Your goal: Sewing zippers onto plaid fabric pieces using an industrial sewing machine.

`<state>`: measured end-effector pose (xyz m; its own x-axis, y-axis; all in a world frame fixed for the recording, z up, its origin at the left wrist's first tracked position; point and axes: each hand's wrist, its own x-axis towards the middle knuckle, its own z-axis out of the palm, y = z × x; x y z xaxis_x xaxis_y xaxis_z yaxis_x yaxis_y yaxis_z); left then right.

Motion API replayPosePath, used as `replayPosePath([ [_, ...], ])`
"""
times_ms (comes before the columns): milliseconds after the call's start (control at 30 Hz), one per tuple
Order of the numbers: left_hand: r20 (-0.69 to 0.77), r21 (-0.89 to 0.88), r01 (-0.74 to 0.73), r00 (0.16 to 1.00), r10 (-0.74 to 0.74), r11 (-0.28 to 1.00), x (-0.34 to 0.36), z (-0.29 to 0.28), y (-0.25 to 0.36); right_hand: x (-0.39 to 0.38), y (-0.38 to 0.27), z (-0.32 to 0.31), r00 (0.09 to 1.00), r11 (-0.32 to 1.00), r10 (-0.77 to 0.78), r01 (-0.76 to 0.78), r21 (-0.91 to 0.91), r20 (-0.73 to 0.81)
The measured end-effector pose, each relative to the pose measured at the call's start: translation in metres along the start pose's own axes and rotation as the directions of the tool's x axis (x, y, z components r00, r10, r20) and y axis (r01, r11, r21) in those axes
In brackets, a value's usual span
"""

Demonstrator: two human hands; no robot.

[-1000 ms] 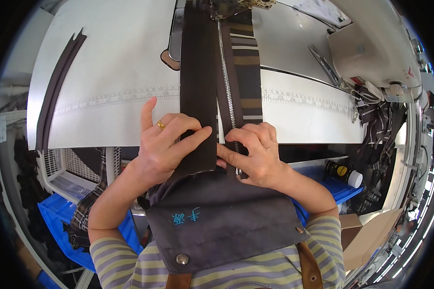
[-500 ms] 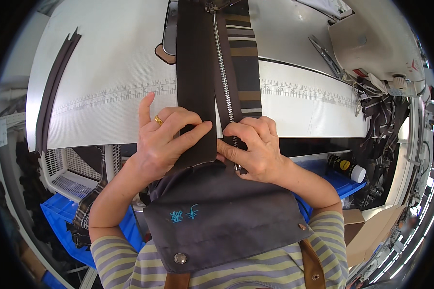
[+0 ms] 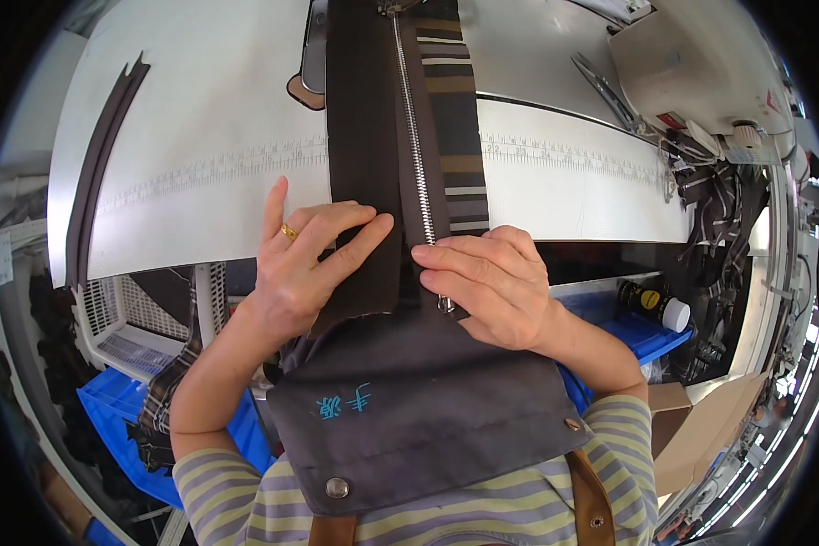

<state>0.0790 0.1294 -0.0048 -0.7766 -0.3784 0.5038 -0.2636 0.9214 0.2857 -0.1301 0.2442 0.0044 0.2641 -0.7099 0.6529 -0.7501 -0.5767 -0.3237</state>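
A long dark fabric strip point(image 3: 364, 118) runs away from me under the sewing machine's presser foot point(image 3: 388, 9). My left hand point(image 3: 305, 259) grips its near part with bent fingers, the little finger raised. Just right of it, my right hand point(image 3: 487, 282) is closed on a silver-toothed zipper point(image 3: 412, 136), fingertips over the teeth near the metal slider point(image 3: 445, 304). Under the zipper's right side lies striped fabric point(image 3: 455, 109). My thumbs are largely hidden. The strips' near ends lie over my dark apron point(image 3: 428, 428).
The white table point(image 3: 200, 209) bears a ruler scale and a loose folded strip point(image 3: 105, 159) at left. Scissors point(image 3: 605, 91) lie beside the beige machine body point(image 3: 692, 73). Below are a white basket point(image 3: 150, 337), blue trays point(image 3: 109, 419), a bottle point(image 3: 651, 305) and a cardboard box point(image 3: 701, 437).
Both strips have shifted slightly left, with my left hand moving slightly up and along. My right hand's fingers have gone from tightly curled to straighter, lying across the zipper from the right.
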Motion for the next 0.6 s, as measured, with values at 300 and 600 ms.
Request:
replayPosePath([
  [300,-0.046,-0.036,0.01,0.999,-0.012,0.999,0.002,-0.002,0.002,0.002,-0.004,0.005,0.996,0.999,0.041,-0.039,-0.03,0.073],
  [600,-0.043,-0.053,-0.004,0.999,0.001,0.999,0.0,0.0,0.0,0.008,-0.009,0.011,0.998,0.998,-0.004,0.008,-0.059,0.058],
])
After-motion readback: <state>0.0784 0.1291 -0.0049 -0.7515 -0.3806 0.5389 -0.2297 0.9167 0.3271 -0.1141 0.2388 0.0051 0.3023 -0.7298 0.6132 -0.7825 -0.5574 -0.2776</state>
